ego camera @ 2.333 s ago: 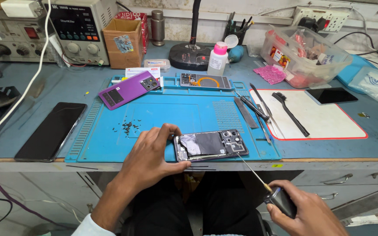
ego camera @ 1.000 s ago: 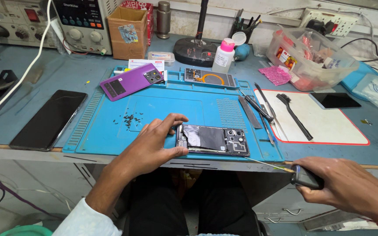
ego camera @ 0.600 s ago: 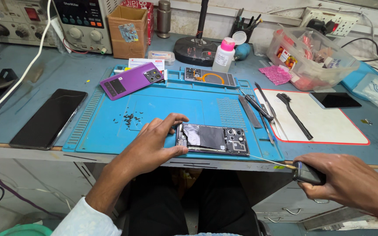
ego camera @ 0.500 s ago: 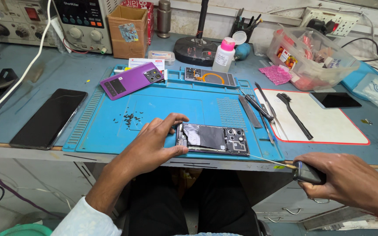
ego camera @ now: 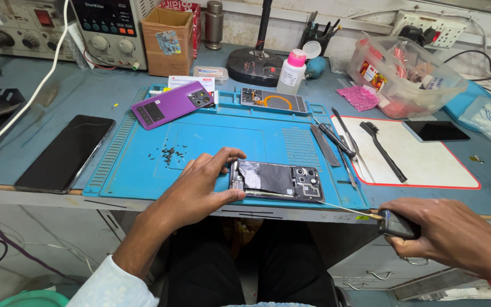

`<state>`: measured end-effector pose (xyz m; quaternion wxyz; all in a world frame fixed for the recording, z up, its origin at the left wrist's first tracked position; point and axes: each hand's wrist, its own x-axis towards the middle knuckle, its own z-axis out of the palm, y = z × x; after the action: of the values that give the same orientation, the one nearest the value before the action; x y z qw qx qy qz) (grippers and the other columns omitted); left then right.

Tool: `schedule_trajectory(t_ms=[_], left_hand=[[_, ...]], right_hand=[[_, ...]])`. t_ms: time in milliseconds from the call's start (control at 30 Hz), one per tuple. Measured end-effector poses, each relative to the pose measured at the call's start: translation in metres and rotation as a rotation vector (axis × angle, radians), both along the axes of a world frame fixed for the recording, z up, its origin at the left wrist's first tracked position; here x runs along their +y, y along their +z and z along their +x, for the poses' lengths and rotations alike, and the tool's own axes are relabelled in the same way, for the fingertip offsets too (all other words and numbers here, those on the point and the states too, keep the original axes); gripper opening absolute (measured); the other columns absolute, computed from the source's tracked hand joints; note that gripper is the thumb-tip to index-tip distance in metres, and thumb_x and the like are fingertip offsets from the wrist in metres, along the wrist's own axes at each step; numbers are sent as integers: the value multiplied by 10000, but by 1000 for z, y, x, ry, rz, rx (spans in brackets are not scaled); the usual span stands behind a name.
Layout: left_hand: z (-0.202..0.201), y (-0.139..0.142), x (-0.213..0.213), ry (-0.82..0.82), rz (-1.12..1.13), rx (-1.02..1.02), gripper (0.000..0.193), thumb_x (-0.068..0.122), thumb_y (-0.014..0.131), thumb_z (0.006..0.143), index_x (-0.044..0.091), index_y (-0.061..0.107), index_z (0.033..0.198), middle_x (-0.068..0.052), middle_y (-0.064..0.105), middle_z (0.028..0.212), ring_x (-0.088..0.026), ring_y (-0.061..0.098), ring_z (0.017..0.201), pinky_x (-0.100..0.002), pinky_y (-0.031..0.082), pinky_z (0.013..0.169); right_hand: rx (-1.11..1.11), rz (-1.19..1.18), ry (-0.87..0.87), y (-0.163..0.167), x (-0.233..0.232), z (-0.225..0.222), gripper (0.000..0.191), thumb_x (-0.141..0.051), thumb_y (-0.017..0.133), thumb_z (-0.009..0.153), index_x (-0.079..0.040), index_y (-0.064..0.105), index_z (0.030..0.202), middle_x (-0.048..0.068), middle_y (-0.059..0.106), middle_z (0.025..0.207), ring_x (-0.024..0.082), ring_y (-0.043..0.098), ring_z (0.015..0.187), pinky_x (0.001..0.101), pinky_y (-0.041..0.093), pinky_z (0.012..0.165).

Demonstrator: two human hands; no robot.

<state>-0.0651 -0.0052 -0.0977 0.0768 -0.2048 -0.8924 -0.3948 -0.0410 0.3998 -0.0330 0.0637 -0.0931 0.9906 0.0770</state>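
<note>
Blue mat (ego camera: 143, 165) carries loose screws (ego camera: 169, 153), a purple back cover (ego camera: 173, 104) and an opened phone (ego camera: 277, 181). Left hand (ego camera: 200, 187) grips the phone's end, fingers curled; right hand (ego camera: 450, 236) clasps a thin tool (ego camera: 365, 215) whose tip touches the phone's near edge.

Brown cardboard box (ego camera: 167, 41) rear left; black phone screen (ego camera: 65, 153) lies left.
</note>
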Motion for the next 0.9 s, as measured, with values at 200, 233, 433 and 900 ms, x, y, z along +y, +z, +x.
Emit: schedule_trajectory(t_ms=[200, 233, 433, 900], left_hand=[[0, -1, -1, -8, 6, 23, 647, 392, 776, 799, 237, 524, 1374, -120, 622, 1176, -286, 591, 1177, -444, 449, 1011], [-1, -1, -1, -11, 9, 28, 646, 392, 775, 799, 234, 525, 1373, -120, 622, 1175, -287, 592, 1175, -443, 450, 1011], [-1, -2, -1, -10, 12, 25, 646, 391, 777, 799, 228, 525, 1372, -122, 623, 1178, -286, 591, 1175, -443, 449, 1005], [0, -3, -1, 3, 12, 17, 652, 403, 780, 791, 232, 529, 1367, -111, 629, 1185, -282, 598, 1179, -444, 455, 1015]], right_hand=[[24, -9, 38, -2, 1, 0, 517, -458, 774, 740, -249, 698, 1207, 26, 753, 891, 263, 723, 853, 403, 559, 769], [32, -11, 52, -3, 1, 0, 514, -459, 773, 741, -247, 699, 1203, 28, 752, 888, 266, 722, 852, 406, 557, 767], [2, -9, 41, -1, -5, 0, 517, -462, 776, 742, -242, 689, 1201, 37, 736, 872, 271, 712, 845, 406, 555, 771], [22, -11, 108, -4, -10, 0, 551, -464, 741, 735, -233, 677, 1231, 33, 747, 901, 288, 714, 854, 412, 559, 772]])
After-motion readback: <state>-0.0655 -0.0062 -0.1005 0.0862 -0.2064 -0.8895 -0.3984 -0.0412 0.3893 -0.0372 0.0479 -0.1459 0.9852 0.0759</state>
